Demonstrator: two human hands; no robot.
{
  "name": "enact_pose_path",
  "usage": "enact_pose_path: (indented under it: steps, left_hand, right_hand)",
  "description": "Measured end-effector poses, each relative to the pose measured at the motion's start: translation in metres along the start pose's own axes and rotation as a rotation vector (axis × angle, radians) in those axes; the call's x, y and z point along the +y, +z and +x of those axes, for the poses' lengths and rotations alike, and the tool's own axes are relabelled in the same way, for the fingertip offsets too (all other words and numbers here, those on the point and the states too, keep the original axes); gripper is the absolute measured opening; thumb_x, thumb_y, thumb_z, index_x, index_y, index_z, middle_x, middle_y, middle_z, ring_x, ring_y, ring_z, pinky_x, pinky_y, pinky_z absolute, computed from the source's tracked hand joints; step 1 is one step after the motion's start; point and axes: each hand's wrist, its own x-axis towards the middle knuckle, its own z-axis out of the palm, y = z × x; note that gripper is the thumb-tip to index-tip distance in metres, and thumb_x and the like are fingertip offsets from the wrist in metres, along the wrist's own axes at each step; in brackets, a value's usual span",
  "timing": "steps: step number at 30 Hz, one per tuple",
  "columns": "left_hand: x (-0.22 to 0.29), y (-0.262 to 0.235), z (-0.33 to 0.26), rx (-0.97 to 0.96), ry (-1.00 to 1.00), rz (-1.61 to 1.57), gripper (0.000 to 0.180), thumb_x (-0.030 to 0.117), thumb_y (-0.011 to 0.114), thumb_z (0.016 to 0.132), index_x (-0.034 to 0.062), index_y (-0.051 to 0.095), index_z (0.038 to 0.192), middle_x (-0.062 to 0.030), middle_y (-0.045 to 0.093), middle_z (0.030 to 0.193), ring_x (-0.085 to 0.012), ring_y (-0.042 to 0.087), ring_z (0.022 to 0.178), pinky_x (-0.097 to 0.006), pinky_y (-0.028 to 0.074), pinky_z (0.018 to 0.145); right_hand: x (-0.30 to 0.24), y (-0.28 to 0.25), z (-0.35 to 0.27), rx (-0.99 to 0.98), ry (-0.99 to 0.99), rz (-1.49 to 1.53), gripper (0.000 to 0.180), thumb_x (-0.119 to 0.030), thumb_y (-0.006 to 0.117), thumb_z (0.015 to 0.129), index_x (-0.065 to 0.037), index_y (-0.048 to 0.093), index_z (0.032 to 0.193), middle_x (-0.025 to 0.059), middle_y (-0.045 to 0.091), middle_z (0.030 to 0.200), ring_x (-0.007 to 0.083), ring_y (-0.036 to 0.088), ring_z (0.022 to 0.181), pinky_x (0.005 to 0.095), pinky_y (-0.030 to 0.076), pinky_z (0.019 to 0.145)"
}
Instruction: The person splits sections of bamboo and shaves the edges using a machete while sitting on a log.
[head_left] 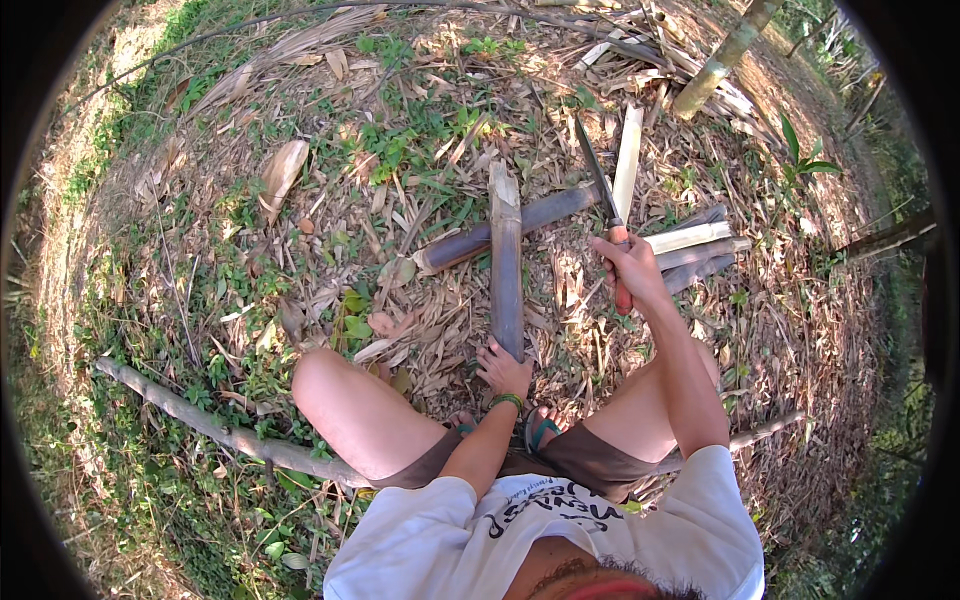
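My right hand [632, 266] is closed round the orange-red handle of a machete [597, 172]. Its long dark blade points away from me, slanting slightly left. With my left hand [504, 369] I grip the near end of a dark bamboo piece [507, 285], low between my knees. That piece runs straight away from me, and its far end, pale and rough, lies over a second bamboo length [560, 208] set crosswise on the ground. The machete's blade passes above the right end of this crosswise length, apart from the held piece.
Split bamboo pieces [690, 238] lie right of my right hand, and a pale strip [627, 165] beyond it. A long branch [240, 438] runs beside and behind my legs. A thin trunk [725, 60] rises at the far right. Dry leaves and green plants cover the ground.
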Motion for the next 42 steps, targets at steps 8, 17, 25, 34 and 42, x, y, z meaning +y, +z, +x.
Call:
enact_pose_path:
  steps: [8,17,25,34,42]
  left_hand:
    - [0.011,-0.013,0.029,-0.390,-0.051,-0.590,0.096,0.038,0.082,0.070,0.0012,0.035,0.146,-0.0277,0.052,0.136,-0.0497,0.050,0.125,-0.056,0.037,0.109]
    - [0.010,0.020,0.011,-0.096,-0.020,-0.211,0.092,0.046,0.066,0.088,-0.0055,0.027,0.152,-0.0323,0.048,0.139,-0.0493,0.046,0.128,-0.060,0.038,0.107]
    - [-0.024,0.028,0.024,-0.009,0.049,-0.390,0.080,0.037,0.074,0.084,-0.0057,0.037,0.141,-0.0297,0.053,0.129,-0.0475,0.051,0.120,-0.054,0.043,0.101]
    - [0.003,0.008,0.024,-0.127,-0.029,-0.218,0.096,0.034,0.081,0.078,-0.0077,0.029,0.147,-0.0310,0.050,0.136,-0.0457,0.047,0.129,-0.053,0.041,0.106]
    - [-0.023,0.033,0.031,-0.202,0.039,-0.476,0.104,0.034,0.084,0.075,-0.0122,0.023,0.146,-0.0367,0.049,0.135,-0.0511,0.047,0.127,-0.051,0.041,0.109]
  right_hand:
    - [0.016,-0.019,-0.003,0.055,-0.131,-0.026,0.023,-0.022,0.074,0.095,-0.006,0.057,0.097,0.0000,0.056,0.068,0.0099,0.053,0.054,0.0256,0.043,0.049]
    - [0.076,0.050,0.006,0.046,0.076,0.116,0.023,-0.021,0.072,0.096,-0.009,0.053,0.088,-0.0046,0.046,0.062,0.0062,0.041,0.047,0.0251,0.031,0.042]
    - [0.046,0.109,-0.003,0.141,-0.378,0.198,0.022,-0.022,0.072,0.098,-0.005,0.058,0.093,-0.0048,0.051,0.062,0.0036,0.045,0.051,0.0245,0.034,0.045]
    - [0.142,0.126,-0.011,0.181,-0.059,0.021,0.033,-0.022,0.075,0.092,-0.005,0.052,0.075,-0.0041,0.041,0.062,0.0078,0.035,0.059,0.0299,0.032,0.054]
    - [0.090,0.153,-0.007,0.217,-0.312,0.063,0.034,-0.022,0.075,0.092,-0.003,0.052,0.074,-0.0024,0.047,0.063,0.0071,0.040,0.059,0.0302,0.037,0.054]
